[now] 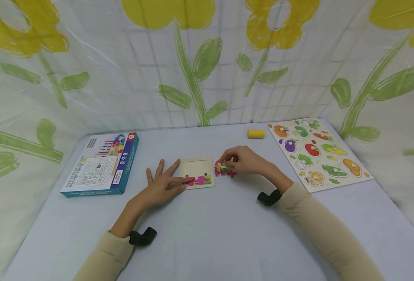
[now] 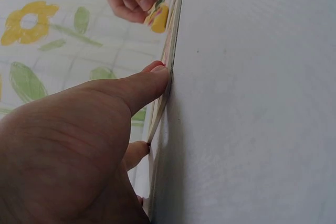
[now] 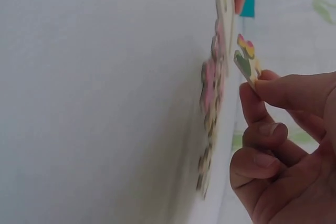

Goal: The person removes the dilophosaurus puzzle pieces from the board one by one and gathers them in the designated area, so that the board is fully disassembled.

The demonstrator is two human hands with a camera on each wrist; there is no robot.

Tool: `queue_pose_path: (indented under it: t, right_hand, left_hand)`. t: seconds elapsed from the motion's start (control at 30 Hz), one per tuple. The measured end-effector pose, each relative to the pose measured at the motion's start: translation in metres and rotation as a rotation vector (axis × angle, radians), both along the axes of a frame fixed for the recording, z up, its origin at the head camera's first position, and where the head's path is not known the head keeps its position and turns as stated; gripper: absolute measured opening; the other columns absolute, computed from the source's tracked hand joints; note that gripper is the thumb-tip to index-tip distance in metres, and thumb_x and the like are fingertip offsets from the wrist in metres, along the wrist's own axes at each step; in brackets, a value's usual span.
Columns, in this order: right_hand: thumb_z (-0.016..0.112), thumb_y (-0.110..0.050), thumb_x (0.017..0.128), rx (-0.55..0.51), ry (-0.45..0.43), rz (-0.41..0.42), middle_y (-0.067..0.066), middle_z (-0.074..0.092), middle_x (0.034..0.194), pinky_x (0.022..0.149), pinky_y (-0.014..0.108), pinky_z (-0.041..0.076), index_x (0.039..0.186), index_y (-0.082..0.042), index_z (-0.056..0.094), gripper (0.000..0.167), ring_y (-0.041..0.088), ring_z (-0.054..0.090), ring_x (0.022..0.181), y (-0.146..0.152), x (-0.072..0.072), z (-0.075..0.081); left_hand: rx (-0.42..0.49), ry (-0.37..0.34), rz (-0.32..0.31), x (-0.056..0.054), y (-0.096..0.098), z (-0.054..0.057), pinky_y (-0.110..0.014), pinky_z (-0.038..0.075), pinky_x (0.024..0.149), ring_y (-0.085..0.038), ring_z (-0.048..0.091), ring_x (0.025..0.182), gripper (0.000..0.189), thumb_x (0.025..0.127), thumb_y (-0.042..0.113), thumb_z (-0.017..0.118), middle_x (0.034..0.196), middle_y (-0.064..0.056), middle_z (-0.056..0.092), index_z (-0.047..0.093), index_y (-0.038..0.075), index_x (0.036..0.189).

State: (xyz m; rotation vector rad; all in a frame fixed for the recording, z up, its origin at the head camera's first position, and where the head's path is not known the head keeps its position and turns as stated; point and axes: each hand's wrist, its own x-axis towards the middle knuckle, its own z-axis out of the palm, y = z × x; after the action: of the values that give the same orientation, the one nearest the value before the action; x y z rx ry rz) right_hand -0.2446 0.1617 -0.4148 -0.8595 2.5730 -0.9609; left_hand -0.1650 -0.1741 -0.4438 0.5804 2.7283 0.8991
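Observation:
A small square wooden puzzle tray [image 1: 195,166] lies mid-table, with joined pink pieces [image 1: 200,180] along its near edge. My left hand [image 1: 162,188] rests at the tray's left side with its fingers spread, the index finger touching the pink pieces. Just right of the tray, my right hand [image 1: 245,160] pinches a jigsaw piece [image 3: 244,62] between thumb and finger. That piece shows green, yellow and pink and is held off the table in the right wrist view. Below the right hand lie several loose jigsaw pieces [image 3: 209,90], partly hidden by it in the head view.
At the left lies a blue-edged flat box [image 1: 99,166]. A yellow cylinder [image 1: 256,134] stands out behind the right hand. On the right is a vegetable picture board [image 1: 319,154]. A flower-printed curtain [image 1: 122,78] borders the back of the white-covered table [image 1: 207,234].

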Motion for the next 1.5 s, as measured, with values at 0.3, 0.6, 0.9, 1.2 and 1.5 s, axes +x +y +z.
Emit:
queue_pose_path:
  t: [0.3,0.6,0.9,1.2,1.5]
  right_hand:
    - [0.067,-0.01,0.102,0.01,-0.014,-0.035,-0.001,0.079,0.104,0.072,0.03,0.051,0.112,-0.018,0.079,0.018,0.016,0.059,0.08,0.037,0.004,-0.007]
    - [0.066,-0.008,0.102,0.015,-0.01,-0.07,-0.001,0.079,0.108,0.071,0.027,0.05,0.114,-0.018,0.079,0.021,0.017,0.058,0.081,0.058,0.005,-0.007]
    - [0.066,-0.008,0.103,0.033,-0.032,-0.073,0.003,0.079,0.111,0.072,0.026,0.049,0.115,-0.016,0.079,0.02,0.017,0.058,0.082,0.067,0.006,-0.006]
    - [0.065,-0.008,0.103,0.042,-0.052,-0.083,0.004,0.078,0.114,0.07,0.026,0.047,0.115,-0.017,0.079,0.021,0.017,0.056,0.081,0.068,0.005,-0.009]
    - [0.064,-0.009,0.104,0.06,-0.055,-0.089,0.006,0.077,0.119,0.071,0.028,0.047,0.115,-0.017,0.079,0.02,0.017,0.056,0.081,0.064,0.005,-0.008]
  left_hand:
    - [-0.006,-0.019,0.006,-0.001,0.0,-0.001,-0.084,-0.025,0.112,-0.058,-0.016,0.161,0.036,0.104,0.039,0.066,0.179,-0.016,0.017,0.072,0.033,0.138]
    - [-0.004,-0.014,0.004,-0.001,0.0,-0.002,-0.084,-0.025,0.112,-0.058,-0.016,0.161,0.035,0.104,0.039,0.066,0.179,-0.016,0.017,0.072,0.032,0.138]
    - [0.007,-0.008,0.003,-0.001,-0.001,-0.003,-0.084,-0.024,0.113,-0.057,-0.016,0.161,0.034,0.104,0.037,0.067,0.179,-0.015,0.016,0.073,0.035,0.137]
    - [0.004,-0.006,0.004,-0.001,-0.001,-0.003,-0.084,-0.024,0.113,-0.058,-0.015,0.161,0.034,0.104,0.037,0.067,0.179,-0.015,0.017,0.073,0.034,0.137]
    - [-0.008,-0.012,0.011,-0.001,0.0,-0.003,-0.084,-0.025,0.113,-0.057,-0.016,0.162,0.035,0.103,0.038,0.067,0.179,-0.015,0.016,0.072,0.034,0.138]
